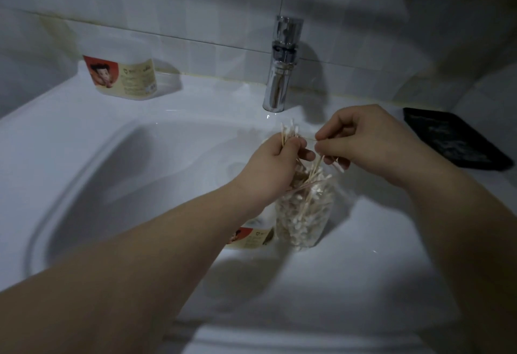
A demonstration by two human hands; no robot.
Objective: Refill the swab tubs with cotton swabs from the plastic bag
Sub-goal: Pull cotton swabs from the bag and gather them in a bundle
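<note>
My left hand grips a bunch of cotton swabs whose tips stick up above the fingers. My right hand pinches the rim of the clear plastic bag, which hangs over the sink full of swabs, and a few swabs poke out under its fingers. A labelled swab tub lies in the basin, partly hidden behind my left forearm and the bag. A second tub with the same red and beige label stands on the sink's back left ledge.
A chrome tap rises behind my hands. The white sink fills most of the view. A dark flat tray lies on the right ledge. Tiled wall stands behind.
</note>
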